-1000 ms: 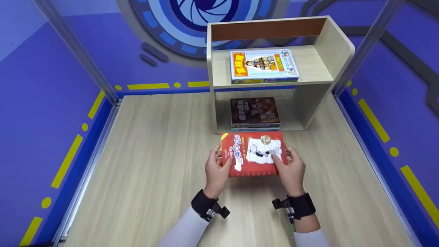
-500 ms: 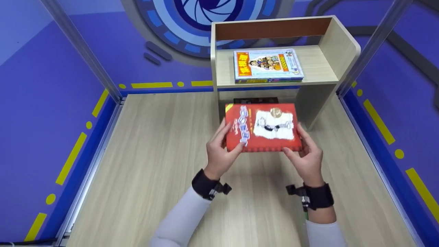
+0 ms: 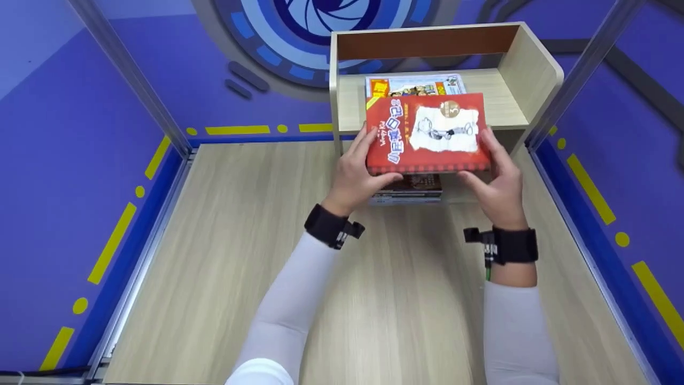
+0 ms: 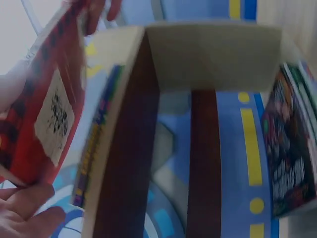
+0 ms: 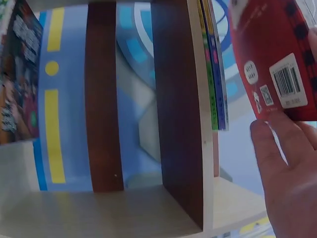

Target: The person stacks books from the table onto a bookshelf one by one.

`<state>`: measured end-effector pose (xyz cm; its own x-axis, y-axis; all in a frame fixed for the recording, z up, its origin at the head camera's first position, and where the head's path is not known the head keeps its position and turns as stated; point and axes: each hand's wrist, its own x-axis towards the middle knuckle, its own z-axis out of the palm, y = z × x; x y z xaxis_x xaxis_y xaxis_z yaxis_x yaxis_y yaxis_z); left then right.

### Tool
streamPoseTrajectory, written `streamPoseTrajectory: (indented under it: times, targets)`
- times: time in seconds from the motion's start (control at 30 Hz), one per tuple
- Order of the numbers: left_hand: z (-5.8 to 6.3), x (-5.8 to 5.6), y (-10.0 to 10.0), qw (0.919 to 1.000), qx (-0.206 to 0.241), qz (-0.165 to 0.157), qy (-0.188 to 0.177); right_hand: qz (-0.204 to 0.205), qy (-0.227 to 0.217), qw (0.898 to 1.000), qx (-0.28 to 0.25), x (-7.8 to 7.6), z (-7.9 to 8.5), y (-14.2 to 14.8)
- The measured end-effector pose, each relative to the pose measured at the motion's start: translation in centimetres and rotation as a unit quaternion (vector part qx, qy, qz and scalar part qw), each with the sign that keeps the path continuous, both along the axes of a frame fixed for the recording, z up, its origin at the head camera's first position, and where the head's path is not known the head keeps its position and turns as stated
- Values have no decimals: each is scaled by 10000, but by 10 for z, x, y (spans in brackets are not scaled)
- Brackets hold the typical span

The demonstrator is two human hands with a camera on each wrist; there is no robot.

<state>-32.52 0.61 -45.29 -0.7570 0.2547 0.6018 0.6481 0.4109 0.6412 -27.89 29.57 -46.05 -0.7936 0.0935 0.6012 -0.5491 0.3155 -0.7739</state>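
Note:
A red book (image 3: 427, 133) with a cartoon boy on its cover is held flat between both hands, raised before the upper shelf. At its left edge the left hand (image 3: 354, 177) grips it, thumb along the near edge. Around the right edge, the right hand (image 3: 499, 187) holds it with the thumb near the front corner. The right wrist view shows the book's back (image 5: 270, 74) with a barcode, fingers under it. Behind the book, and partly covered by it, light-blue comic books (image 3: 454, 84) lie stacked on the upper shelf.
A pale wooden two-level bookshelf (image 3: 529, 75) stands at the back right of the wooden table (image 3: 256, 240). On its lower level lies a stack of dark-covered books (image 3: 422, 184), partly hidden by the red book. Blue-purple panels (image 3: 64, 160) enclose the table.
Both hands have carried the red book forward and up, from over the table in front of the lower shelf to the upper shelf's front. It now overlaps the light-blue books in the head view.

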Motion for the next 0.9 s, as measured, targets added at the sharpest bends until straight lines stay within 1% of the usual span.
streamPoseTrajectory:
  times: [0.1,0.17,0.23,0.3,0.37,0.43,0.5,0.57,0.6,0.67,0.8,0.9]
  targets:
    - [2,-13,2,9996,-202,206,-35,-104,-176,9994,280,-13,6,5]
    - [4,-21,2,9986,-397,348,29,-241,-216,9985,438,-21,7,7]
    - [9,-29,3,9966,-631,519,58,-405,-217,9971,612,-31,7,10]
    - [14,-36,5,9942,-883,617,-37,-624,-165,9942,863,-42,6,12]
    - [20,-43,6,9907,-1154,693,-201,-829,-148,9898,1149,-53,4,14]
    - [26,-49,7,9849,-1513,762,-352,-1007,-129,9850,1397,-63,1,17]
    - [30,-54,9,9788,-1849,785,-413,-1141,-110,9811,1556,-72,-2,20]
    - [32,-58,8,9751,-2021,806,-433,-1214,-128,9787,1647,-79,-5,21]
    - [33,-59,7,9742,-2059,814,-439,-1247,-146,9778,1675,-81,-6,20]
    - [31,-61,5,9758,-1982,816,-427,-1282,-239,9771,1682,-84,-7,17]
    - [28,-64,2,9812,-1707,796,-414,-1207,-606,9813,1374,-82,-7,11]
    - [26,-66,2,9833,-1638,691,-381,-1153,-700,9854,1043,-79,-8,10]
